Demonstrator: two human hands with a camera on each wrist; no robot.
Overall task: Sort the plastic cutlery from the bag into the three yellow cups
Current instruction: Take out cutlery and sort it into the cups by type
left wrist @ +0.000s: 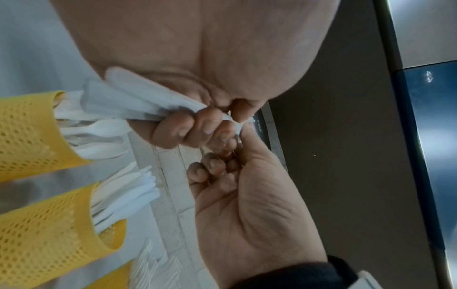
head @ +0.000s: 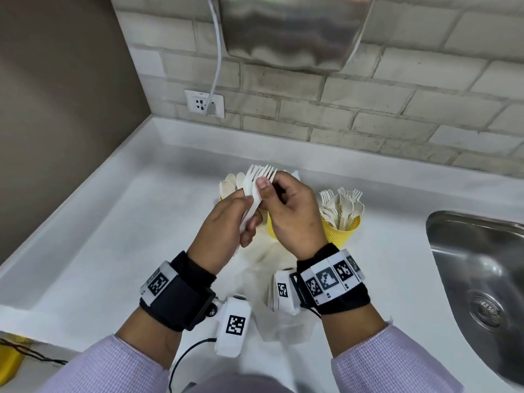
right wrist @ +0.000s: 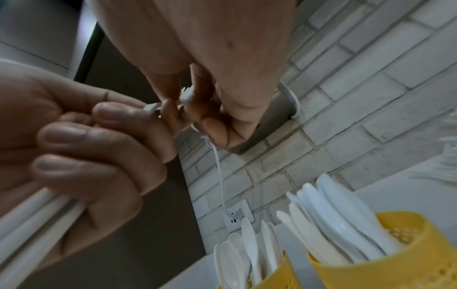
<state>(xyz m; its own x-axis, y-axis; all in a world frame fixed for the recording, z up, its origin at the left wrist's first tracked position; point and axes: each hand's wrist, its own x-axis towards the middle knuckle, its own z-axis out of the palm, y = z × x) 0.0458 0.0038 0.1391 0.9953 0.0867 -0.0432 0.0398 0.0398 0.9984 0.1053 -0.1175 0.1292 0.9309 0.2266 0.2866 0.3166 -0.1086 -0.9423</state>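
Observation:
In the head view my left hand [head: 248, 222] grips a bundle of white plastic forks [head: 259, 173] by the handles, tines up. My right hand [head: 268, 184] pinches the head of one fork in that bundle. Three yellow perforated cups stand behind the hands: the spoon cup [head: 222, 197] on the left, the middle cup [head: 271, 229] mostly hidden, and the fork cup [head: 343, 226] on the right. The right wrist view shows the spoon cup [right wrist: 273, 278] and the knife cup [right wrist: 395, 256]. The clear bag [head: 272, 282] lies crumpled on the counter under my wrists.
A steel sink [head: 476, 268] is set into the white counter [head: 113, 236] on the right. A steel appliance [head: 292, 29] hangs on the brick wall, its white cable running to a socket [head: 204, 103]. A grey wall closes off the left side.

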